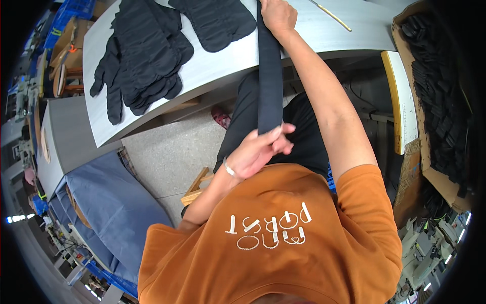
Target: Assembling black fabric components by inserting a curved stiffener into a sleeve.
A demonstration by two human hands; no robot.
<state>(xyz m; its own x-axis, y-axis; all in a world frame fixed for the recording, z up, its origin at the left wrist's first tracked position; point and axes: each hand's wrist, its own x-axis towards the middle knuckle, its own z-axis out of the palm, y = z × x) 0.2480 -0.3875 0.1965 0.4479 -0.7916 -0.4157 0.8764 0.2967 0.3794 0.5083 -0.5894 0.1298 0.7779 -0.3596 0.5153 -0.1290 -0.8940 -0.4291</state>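
Note:
A long, flat black fabric strip (pixel 270 76) runs from the white tabletop (pixel 324 40) down over its front edge to my lap. At its far end, my right hand (pixel 278 19) is closed round it, partly cut off by the top of the picture. Near my waist, my left hand (pixel 258 151) has its thumb and finger on the lower end, the other fingers loosely curled and slightly blurred. Left of the strip lie a pile of black glove-shaped fabric pieces (pixel 147 55) and a smaller black stack (pixel 217 23).
A thin tool with a yellowish handle (pixel 339 20) lies on the table's right. Farther right stands a cardboard box (pixel 440 185) full of small black pieces (pixel 438 96), beside a white board with a yellow edge (pixel 400 101). Blue-grey cloth (pixel 111 197) covers something at left.

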